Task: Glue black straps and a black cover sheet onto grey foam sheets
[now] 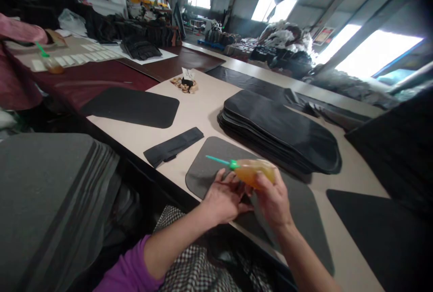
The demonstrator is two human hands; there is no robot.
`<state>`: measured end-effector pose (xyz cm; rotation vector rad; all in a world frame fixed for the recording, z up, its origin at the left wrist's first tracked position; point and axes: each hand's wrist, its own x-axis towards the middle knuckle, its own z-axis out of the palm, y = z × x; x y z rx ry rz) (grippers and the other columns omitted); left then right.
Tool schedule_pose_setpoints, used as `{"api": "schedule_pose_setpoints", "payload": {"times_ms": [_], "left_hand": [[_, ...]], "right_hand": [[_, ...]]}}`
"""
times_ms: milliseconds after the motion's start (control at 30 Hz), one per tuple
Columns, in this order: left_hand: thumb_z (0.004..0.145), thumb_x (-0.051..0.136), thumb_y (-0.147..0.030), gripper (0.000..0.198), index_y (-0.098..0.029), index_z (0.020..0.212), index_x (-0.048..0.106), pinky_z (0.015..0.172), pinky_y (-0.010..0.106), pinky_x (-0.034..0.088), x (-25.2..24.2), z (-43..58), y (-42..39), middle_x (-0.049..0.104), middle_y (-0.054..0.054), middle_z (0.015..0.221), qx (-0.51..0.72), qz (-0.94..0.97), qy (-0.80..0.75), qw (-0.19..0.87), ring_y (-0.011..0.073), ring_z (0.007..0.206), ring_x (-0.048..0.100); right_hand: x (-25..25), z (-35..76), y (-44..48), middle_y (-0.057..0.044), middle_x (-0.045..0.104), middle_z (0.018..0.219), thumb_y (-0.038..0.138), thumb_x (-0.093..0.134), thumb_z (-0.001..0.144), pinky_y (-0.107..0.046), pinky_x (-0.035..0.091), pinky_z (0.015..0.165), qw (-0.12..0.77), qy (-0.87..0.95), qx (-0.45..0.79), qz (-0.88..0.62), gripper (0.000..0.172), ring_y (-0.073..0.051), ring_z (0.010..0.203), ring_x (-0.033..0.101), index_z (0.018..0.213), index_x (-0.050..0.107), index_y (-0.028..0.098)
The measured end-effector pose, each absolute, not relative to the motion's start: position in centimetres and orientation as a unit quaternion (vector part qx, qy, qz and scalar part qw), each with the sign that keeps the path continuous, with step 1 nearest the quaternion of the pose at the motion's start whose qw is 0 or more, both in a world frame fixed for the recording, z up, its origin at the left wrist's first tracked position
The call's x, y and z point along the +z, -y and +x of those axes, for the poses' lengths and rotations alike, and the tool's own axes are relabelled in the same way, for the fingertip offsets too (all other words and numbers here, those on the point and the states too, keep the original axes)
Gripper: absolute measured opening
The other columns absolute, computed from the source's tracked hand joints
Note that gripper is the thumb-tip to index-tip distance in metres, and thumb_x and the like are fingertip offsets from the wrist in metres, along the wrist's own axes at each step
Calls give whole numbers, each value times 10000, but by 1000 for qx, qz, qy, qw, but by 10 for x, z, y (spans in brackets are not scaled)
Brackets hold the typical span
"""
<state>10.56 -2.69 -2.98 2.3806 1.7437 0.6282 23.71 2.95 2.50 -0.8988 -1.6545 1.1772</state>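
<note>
A squeeze bottle (253,173) of amber liquid, with a green cap and a long thin green nozzle, lies tilted in my right hand (275,199). Its nozzle points left, above a dark grey mat (216,157) with rounded corners. My left hand (225,199) is low over that mat at its near edge, fingers apart and loosely bent. Some of its fingertips are hidden behind my right hand. Left of the mat lies a folded black strip (174,145). A thick stack of black mats (280,125) rises just beyond.
Another black mat (135,106) lies at the table's left, with one more dark mat (365,220) at the right. A pile of grey mats (43,179) stands beside me. Small tan pieces (184,85) lie farther back. A co-worker's pink sleeve (22,29) shows near a second bottle (52,64).
</note>
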Motion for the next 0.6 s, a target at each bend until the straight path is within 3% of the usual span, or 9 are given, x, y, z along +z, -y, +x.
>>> {"api": "schedule_pose_setpoints", "payload": {"times_ms": [100,300,467,600], "left_hand": [[994,215,-663,731,-162,1478,435,1206,534,244,-16,109,31,383,146,1584,208,779,-590,38,281,1479,304],[1039,120,-538,695,-91,1496,394,1197,432,251,-2,174,17,378,137,1588,232,819,-525,15,247,1478,301],[1014,135,-606,755,-99,1519,376,1207,472,227,-24,229,-5,344,130,1610,192,830,-520,59,253,1500,259],[956,139,-727,826,-181,1516,407,1222,533,170,-35,224,-8,310,103,1630,182,831,-521,68,261,1523,204]], "right_hand": [[22,272,-40,-56,601,1062,461,606,925,-242,444,491,531,496,581,-367,327,-135,645,527,1170,598,245],[0,371,-68,-43,580,1097,382,680,841,-234,425,466,666,359,504,-417,268,-123,626,488,1086,678,273],[-29,417,-77,-51,600,980,373,755,748,-264,484,496,674,273,507,-462,334,-149,651,542,1047,687,241],[-40,415,-76,-61,631,1034,396,791,701,-306,548,524,668,353,474,-452,419,-178,703,591,1071,693,227]]}}
